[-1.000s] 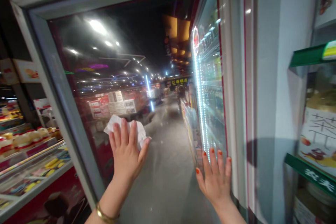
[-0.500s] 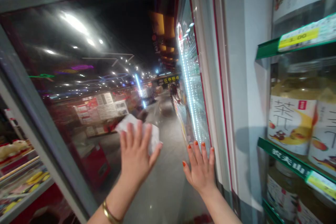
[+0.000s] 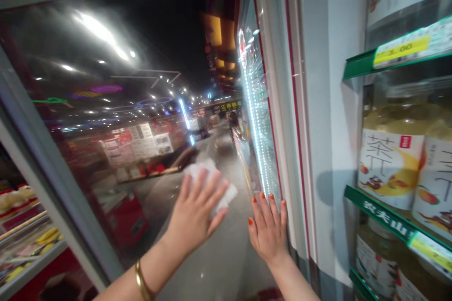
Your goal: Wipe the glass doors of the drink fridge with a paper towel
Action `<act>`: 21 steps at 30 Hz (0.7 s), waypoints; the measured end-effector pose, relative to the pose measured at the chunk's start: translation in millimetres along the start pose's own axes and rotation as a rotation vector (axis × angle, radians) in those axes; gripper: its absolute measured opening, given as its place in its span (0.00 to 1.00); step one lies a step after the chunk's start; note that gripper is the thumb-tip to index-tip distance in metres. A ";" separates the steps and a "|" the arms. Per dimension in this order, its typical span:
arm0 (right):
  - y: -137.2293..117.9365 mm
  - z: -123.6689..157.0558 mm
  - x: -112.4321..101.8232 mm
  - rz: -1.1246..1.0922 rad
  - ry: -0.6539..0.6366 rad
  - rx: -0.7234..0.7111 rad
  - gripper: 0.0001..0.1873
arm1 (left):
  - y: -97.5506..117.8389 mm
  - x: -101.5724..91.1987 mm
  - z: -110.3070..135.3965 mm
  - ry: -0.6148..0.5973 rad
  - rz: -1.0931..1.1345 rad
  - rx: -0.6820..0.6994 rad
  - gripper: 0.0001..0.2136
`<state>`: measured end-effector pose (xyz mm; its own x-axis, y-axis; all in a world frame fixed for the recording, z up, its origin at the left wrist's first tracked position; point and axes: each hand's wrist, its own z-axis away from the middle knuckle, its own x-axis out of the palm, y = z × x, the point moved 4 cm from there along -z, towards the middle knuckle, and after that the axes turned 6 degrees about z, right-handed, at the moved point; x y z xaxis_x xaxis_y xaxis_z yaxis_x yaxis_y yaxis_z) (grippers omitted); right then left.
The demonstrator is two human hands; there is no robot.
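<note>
My left hand (image 3: 196, 207), with a gold bangle (image 3: 141, 278) on its wrist, lies flat and slightly blurred over a white tissue (image 3: 229, 195). Its fingers are spread and hold the tissue against the glass of a door (image 3: 134, 225). Part of the tissue is hidden under the palm. To the right, my right hand (image 3: 269, 230), with orange nails, rests open on the lower right of the glass, close to the pale door frame (image 3: 278, 117). Nothing is in this hand.
Green-edged shelves (image 3: 370, 204) with bottles of yellowish drink (image 3: 388, 167) and price tags stand at the right. Through or reflected in the glass are shop lights, an aisle and stacked boxes (image 3: 141, 143). Beyond the left frame is a display of packaged goods (image 3: 31, 249).
My left hand has slid right and slightly down across the glass with the tissue, tilting to the right. My right hand stays in nearly the same place. The view has shifted slightly.
</note>
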<state>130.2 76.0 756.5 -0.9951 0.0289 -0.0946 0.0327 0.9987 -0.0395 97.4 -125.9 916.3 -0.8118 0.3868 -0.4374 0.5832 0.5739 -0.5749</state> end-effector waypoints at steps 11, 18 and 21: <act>8.4 61.3 5.1 -0.243 0.149 0.126 0.41 | 68.1 28.4 -68.5 -0.132 -0.016 0.354 0.37; 9.6 73.5 6.1 -0.432 0.087 0.266 0.46 | 71.4 30.3 -69.2 -0.125 -0.014 0.312 0.36; 11.2 60.6 -4.8 -0.556 0.179 0.447 0.46 | 94.3 38.4 -74.9 -0.116 -0.061 0.228 0.37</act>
<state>141.0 84.5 696.2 -0.8744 -0.4327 0.2198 -0.4847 0.7560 -0.4400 119.0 -2.9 897.1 -0.8445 0.2638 -0.4661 0.5355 0.4108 -0.7379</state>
